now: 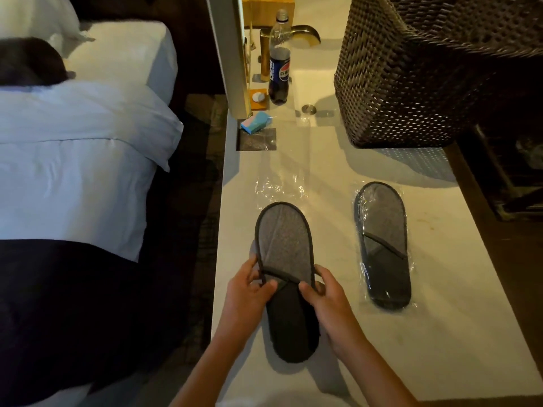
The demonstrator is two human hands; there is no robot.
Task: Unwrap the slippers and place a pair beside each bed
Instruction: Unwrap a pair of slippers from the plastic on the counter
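An unwrapped grey slipper pair [283,245], stacked flat, is held just above the pale counter [440,333]. My left hand [246,295] grips its left edge at the strap, and my right hand [329,295] grips the right edge. An empty clear plastic wrapper [280,183] lies on the counter just beyond the slippers. To the right lies a second slipper pair [382,245], sealed in clear plastic. The bed [73,177] with white sheets and a dark runner stands to the left, across a narrow strip of floor.
A large woven basket [411,71] stands at the counter's back right. At the back are a cola bottle [279,71], a brass tap [305,33], a sink drain [309,109], a small blue packet [255,121] and a mirror edge [232,54].
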